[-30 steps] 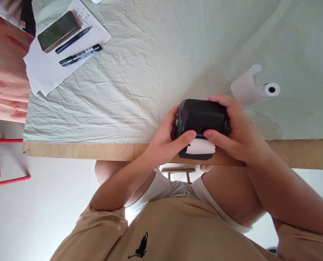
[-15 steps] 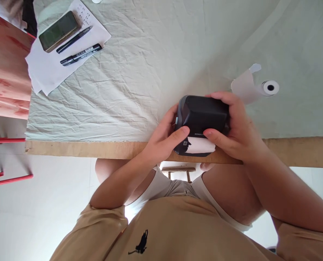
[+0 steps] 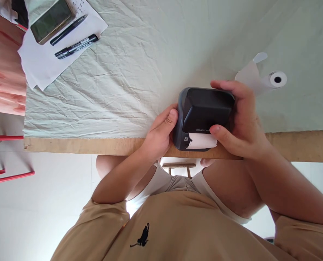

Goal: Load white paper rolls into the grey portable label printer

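Observation:
A dark label printer (image 3: 206, 108) is held at the table's front edge, with white paper (image 3: 202, 141) showing at its near side, the paper's left end torn and jagged. My left hand (image 3: 161, 132) grips the printer's left side, thumb against the edge and the other fingers partly hidden behind it. Around the right side wraps my right hand (image 3: 240, 119), its thumb near the right end of the white paper and its fingers at the far corner. A white paper roll (image 3: 278, 79) with a loose unrolled strip (image 3: 248, 74) lies beyond my right hand.
At the far left, a phone (image 3: 52, 21), a pen (image 3: 68, 30) and a black marker (image 3: 76, 46) lie on white sheets (image 3: 43, 69). A wrinkled pale green cloth (image 3: 118, 90) covers the table, whose wooden edge (image 3: 82, 146) shows. Red metal legs (image 3: 12, 177) stand at the left.
My left thumb has moved off the printer's top to its left edge. The printer appears turned slightly, showing more of its lettering. The whole view has shifted a little.

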`<state>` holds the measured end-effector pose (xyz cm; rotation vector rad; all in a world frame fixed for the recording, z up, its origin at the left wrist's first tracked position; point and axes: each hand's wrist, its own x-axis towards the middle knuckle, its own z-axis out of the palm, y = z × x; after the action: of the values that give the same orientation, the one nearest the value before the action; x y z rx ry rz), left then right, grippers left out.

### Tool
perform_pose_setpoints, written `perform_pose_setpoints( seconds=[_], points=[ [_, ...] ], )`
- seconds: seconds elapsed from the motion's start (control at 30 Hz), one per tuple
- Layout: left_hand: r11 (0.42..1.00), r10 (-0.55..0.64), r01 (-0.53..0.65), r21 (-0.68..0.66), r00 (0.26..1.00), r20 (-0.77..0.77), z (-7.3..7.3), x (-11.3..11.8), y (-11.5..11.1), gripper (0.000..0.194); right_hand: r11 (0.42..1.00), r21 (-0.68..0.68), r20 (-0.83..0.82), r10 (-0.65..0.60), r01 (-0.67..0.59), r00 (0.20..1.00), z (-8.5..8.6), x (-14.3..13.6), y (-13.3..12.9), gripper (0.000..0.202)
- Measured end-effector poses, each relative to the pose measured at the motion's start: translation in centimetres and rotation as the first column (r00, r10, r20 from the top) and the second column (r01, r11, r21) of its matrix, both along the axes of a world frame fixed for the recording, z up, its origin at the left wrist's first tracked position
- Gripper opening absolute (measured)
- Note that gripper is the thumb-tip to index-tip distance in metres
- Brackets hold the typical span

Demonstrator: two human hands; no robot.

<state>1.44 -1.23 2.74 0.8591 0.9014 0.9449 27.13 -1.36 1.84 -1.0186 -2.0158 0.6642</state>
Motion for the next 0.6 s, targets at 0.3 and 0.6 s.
perform_pose_setpoints(
  seconds=[0.3,0.6],
  points=[
    [0.998,0.021,-0.017,-0.056,0.998,0.065,0.8,0.2,0.1,0.053,0.996,0.088,-0.019,0.012,-0.010,1.000,0.3,-0.1,0.1,0.095],
    [0.989,-0.115,0.115,0.087,0.993,-0.006,-0.6,-0.5,0.0,0.076,0.940,0.211,-0.105,-0.249,0.267,0.963,1.3,1.4,0.1,0.071]
  ],
)
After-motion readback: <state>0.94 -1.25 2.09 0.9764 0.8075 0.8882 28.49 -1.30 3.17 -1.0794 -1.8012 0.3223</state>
